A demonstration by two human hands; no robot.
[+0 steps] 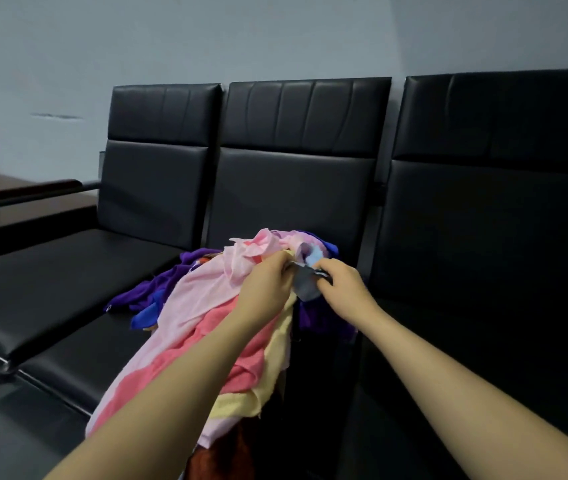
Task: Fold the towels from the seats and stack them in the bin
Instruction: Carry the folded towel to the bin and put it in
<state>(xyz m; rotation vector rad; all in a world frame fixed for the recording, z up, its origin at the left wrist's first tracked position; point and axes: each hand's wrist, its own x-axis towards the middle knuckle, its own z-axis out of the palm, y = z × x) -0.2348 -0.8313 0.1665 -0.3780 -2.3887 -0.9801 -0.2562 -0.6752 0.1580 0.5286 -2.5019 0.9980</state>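
A heap of towels (pixel 203 306) in pink, coral, yellow, purple and blue lies on the middle black seat (pixel 78 362) and spills over its front edge. At the top of the heap both hands hold a small grey-blue towel (pixel 305 289). My left hand (pixel 268 285) pinches its left edge, and my right hand (pixel 339 284) pinches its right edge. The grey-blue towel hangs crumpled between them. No bin is in view.
Three black padded seats stand in a row against a pale wall; the left seat (pixel 33 278) and the right seat (pixel 483 341) bear no towels. A dark wooden armrest (pixel 33 192) runs at the far left. Grey floor (pixel 5 434) shows at the lower left.
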